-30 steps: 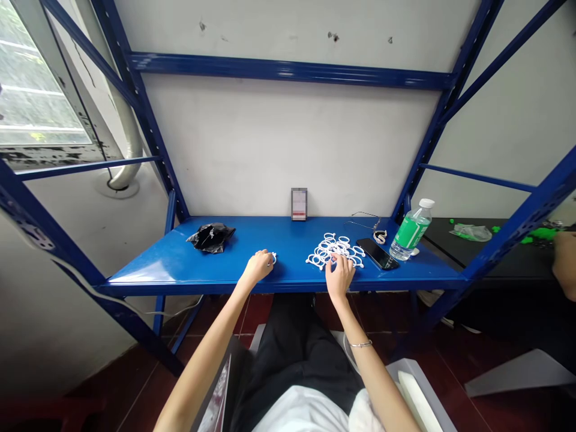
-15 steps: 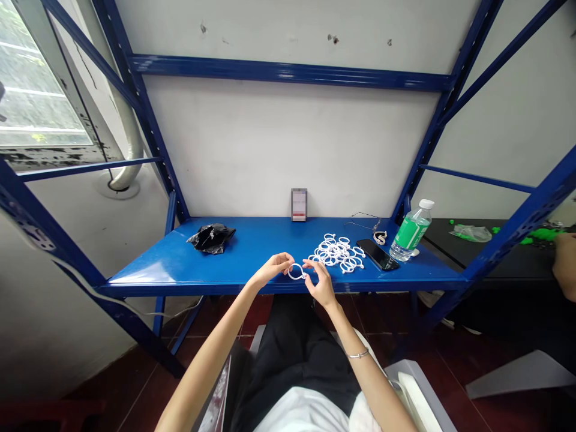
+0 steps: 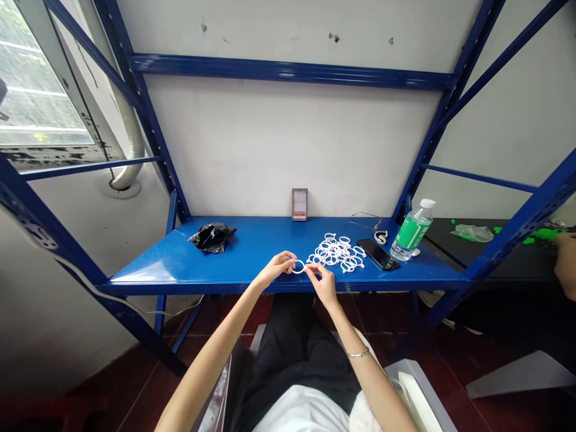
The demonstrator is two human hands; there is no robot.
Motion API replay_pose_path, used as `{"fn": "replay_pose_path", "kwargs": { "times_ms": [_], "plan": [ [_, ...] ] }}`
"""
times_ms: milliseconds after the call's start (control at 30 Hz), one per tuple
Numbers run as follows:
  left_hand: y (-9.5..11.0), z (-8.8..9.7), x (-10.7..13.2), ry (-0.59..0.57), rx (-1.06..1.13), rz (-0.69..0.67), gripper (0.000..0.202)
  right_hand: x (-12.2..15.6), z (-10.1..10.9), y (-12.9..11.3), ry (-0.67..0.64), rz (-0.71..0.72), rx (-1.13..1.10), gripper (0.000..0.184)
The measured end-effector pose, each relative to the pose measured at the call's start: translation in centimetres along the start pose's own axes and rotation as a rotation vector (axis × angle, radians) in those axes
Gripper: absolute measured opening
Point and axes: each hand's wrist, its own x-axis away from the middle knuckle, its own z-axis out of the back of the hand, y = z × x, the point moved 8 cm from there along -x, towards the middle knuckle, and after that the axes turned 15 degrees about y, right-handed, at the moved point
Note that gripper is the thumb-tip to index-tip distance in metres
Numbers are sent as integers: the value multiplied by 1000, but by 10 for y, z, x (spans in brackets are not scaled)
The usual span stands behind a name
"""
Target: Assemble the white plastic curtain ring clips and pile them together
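Over the front of the blue shelf my left hand and my right hand meet and pinch one white plastic ring between their fingertips, one hand on each side of it. A heap of several more white rings lies on the shelf just right of my hands.
A crumpled black bag lies at the shelf's left. A small card stand leans at the back wall. A black phone, a cord and a green-labelled water bottle sit at the right. Another person's hand shows at the far right.
A second ago my left hand rested on a ring at the shelf's middle and my right hand was in the heap. Both have come together, holding one ring a little higher than half a second ago.
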Motion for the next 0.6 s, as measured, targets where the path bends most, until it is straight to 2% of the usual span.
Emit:
{"fn": "replay_pose_path", "kwargs": {
  "times_ms": [133, 267, 433, 600],
  "plan": [
    [17, -8, 5, -41, -197, -177, 43, -2, 4, 9, 40, -109, -81, 22],
    [26, -10, 9, -14, -373, -303, 42, -6, 6, 15, 53, -167, -148, 22],
    [22, -16, 12, -50, -435, -312, 48, -8, 4, 13, 9, -160, -162, 24],
    [22, -13, 11, 5, -402, -285, 53, -4, 1, 11, -69, -132, -143, 24]
  ]
}}
